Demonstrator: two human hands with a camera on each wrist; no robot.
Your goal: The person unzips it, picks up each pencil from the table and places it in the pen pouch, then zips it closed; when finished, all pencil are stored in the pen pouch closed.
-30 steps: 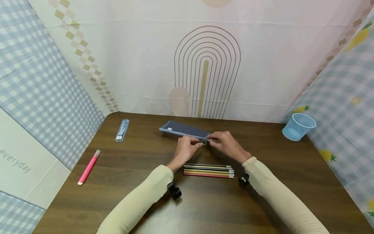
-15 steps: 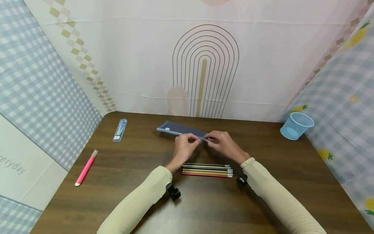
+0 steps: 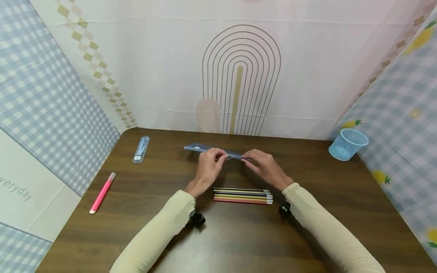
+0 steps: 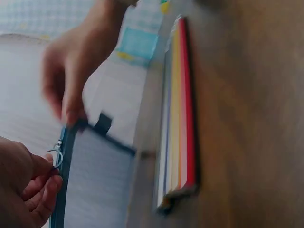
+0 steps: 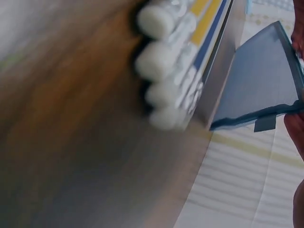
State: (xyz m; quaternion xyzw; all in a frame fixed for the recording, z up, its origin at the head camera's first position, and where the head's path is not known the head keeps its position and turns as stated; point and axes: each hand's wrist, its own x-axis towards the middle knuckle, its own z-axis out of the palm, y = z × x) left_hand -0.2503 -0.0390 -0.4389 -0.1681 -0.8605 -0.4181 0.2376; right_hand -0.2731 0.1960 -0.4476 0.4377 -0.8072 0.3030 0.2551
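Observation:
A blue mesh zipper pouch (image 3: pixel 194 147) is held up over the far middle of the table, seen nearly edge-on in the head view. My left hand (image 3: pixel 206 168) pinches the ring of its zipper pull (image 4: pixel 61 158) between thumb and finger, partway along the top edge. With thumb and fingers, my right hand (image 3: pixel 268 168) grips the pouch's right corner. In the right wrist view the mesh side (image 5: pixel 259 78) and a small fabric tab (image 5: pixel 265 124) hang below that hand. Several pencils (image 3: pixel 242 196) with white erasers lie side by side on the table, nearer than the pouch.
A pink marker (image 3: pixel 102 193) lies on the left of the dark wooden table (image 3: pixel 246 239). Behind it is a slim clear-blue plastic case (image 3: pixel 141 150). At the far right stands a light blue cup (image 3: pixel 347 145). A fabric backdrop (image 3: pixel 164 76) rises behind the table.
My left hand has moved left along the pouch's top edge with the zipper pull, away from my right hand. The pouch has tipped more edge-on. My right hand keeps its corner grip.

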